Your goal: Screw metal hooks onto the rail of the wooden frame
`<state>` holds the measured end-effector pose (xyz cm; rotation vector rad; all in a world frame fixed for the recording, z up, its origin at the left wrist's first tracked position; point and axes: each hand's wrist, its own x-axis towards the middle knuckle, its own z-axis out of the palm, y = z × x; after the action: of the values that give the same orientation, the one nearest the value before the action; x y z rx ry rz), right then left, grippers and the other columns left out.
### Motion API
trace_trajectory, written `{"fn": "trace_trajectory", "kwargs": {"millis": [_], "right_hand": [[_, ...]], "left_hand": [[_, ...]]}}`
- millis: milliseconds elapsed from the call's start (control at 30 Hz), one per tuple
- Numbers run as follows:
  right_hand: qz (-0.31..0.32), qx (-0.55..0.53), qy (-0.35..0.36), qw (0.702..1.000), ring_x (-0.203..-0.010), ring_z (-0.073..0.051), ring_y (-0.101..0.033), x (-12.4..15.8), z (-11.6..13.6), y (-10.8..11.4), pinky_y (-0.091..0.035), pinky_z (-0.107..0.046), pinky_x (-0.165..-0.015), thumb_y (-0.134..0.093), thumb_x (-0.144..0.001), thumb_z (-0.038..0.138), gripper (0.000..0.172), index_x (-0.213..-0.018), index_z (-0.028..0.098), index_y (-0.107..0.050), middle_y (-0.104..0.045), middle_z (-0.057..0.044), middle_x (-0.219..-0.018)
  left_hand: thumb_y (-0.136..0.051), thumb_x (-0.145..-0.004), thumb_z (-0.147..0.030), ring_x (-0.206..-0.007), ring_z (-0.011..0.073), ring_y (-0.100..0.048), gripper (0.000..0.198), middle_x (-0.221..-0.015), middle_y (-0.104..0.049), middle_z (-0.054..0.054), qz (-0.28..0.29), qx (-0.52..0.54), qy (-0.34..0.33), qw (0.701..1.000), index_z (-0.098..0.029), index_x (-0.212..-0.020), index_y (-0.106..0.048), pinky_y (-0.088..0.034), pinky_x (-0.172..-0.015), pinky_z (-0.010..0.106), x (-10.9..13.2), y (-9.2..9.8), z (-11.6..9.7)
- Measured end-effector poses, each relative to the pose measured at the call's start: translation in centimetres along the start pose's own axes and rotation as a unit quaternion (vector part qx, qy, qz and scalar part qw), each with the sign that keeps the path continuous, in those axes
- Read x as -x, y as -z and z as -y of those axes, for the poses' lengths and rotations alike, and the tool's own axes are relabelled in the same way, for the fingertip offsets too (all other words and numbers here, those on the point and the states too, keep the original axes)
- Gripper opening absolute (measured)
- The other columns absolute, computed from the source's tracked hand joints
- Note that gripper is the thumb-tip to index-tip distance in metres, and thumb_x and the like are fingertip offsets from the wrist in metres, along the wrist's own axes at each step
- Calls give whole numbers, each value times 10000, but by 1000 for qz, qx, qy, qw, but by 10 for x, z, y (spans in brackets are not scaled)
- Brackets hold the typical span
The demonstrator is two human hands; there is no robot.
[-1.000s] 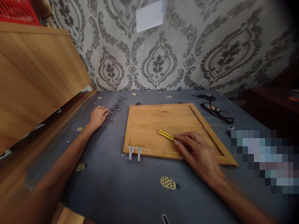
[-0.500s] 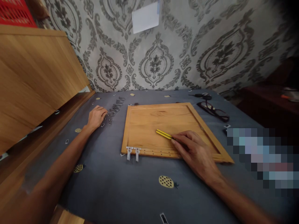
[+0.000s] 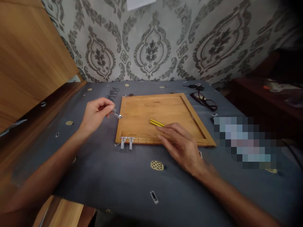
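My left hand (image 3: 98,115) is raised just left of the wooden panel (image 3: 146,110), thumb and fingers pinched on a small shiny metal piece (image 3: 118,116) that sticks out toward the panel. Its exact kind is unclear. Over the panel's front part, my right hand (image 3: 180,142) holds a slim yellow stick-like tool (image 3: 156,122) with a dark stripe, its hidden end between the fingers. Two pale T-shaped clips (image 3: 127,142) sit side by side on the near left edge, beside a row of small dark holes. Behind my left hand lie several thin wire hooks (image 3: 113,92).
Eyeglasses (image 3: 204,100) and keys (image 3: 195,86) lie beyond the panel's right side. A pixelated object (image 3: 241,138) rests at the right. On the left stands a wooden cabinet (image 3: 35,56); a patterned wall (image 3: 151,47) closes off the back. Dark printed cloth (image 3: 132,189) covers the surface.
My left hand has lifted from beside the wire hooks and moved toward the panel with the small metal piece. My right hand still holds the yellow tool. The view has tilted down.
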<state>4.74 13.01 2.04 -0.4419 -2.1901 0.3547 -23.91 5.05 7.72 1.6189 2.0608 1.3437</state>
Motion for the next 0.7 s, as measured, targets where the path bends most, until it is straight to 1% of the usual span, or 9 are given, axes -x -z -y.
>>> {"fn": "trace_trajectory", "kwargs": {"millis": [67,133,200,233,333,433,533,633,700], "right_hand": [[25,-50,18,998,-844,-185,-660,-1,24,-1,-560,-343,-739,-562,-949,198,220,-1150,215,-651,-685,-58,-916],[48,-94,19,994,-815,-170,-661,-1,45,-3,-561,-325,-735,-566,-958,228,270,-1222,206,-615,-693,-47,-902],[67,-122,11,990,-805,-168,-665,2,60,-7,-561,-315,-723,-558,-962,234,283,-1238,189,-604,-704,-55,-906],[70,-135,0,988,-790,-166,-662,3,64,-8,-557,-309,-712,-556,-963,236,246,-1193,185,-625,-704,-53,-890],[86,-184,-58,978,-741,-148,-649,8,70,-10,-534,-279,-673,-553,-963,226,141,-1012,177,-676,-691,-38,-830],[91,-243,-104,960,-759,-138,-650,11,73,-9,-531,-267,-694,-537,-971,227,154,-1009,189,-681,-692,-29,-845],[84,-269,-132,950,-769,-132,-644,14,74,-10,-529,-266,-706,-498,-985,209,207,-1049,222,-695,-686,-17,-843],[60,-264,-160,949,-659,-120,-583,16,72,-14,-491,-247,-603,-549,-960,224,182,-941,231,-730,-613,5,-732],[36,-278,-176,944,-635,-114,-566,16,70,-18,-474,-241,-577,-598,-928,218,143,-895,238,-735,-589,15,-708]], "left_hand": [[-639,-833,-290,-549,81,-559,123,-636,-631,-20,57,62,13,996,-172,-803,-654,-480,-541,188,16,-10,-28],[-666,-805,-312,-542,88,-578,147,-618,-638,-15,120,107,29,987,-169,-771,-661,-483,-521,185,29,-19,-49],[-676,-800,-318,-526,88,-586,153,-603,-643,-16,171,140,48,974,-171,-759,-667,-479,-498,174,39,-26,-62],[-676,-801,-310,-519,81,-583,144,-599,-643,-21,194,160,60,966,-174,-756,-669,-474,-493,165,42,-29,-65],[-676,-802,-269,-519,57,-561,103,-607,-636,-35,247,205,94,942,-180,-749,-675,-455,-492,133,45,-34,-67],[-682,-794,-255,-538,58,-557,93,-626,-632,-33,271,214,112,932,-178,-743,-676,-451,-494,132,43,-37,-63],[-690,-785,-262,-558,73,-569,103,-632,-636,-23,277,203,114,932,-174,-732,-678,-463,-506,146,41,-39,-60],[-694,-781,-275,-578,84,-576,110,-642,-650,-17,276,175,101,940,-178,-730,-685,-464,-516,154,40,-41,-59],[-686,-787,-291,-592,91,-587,110,-662,-665,-17,271,162,91,945,-187,-756,-697,-471,-532,164,40,-41,-58]]}}
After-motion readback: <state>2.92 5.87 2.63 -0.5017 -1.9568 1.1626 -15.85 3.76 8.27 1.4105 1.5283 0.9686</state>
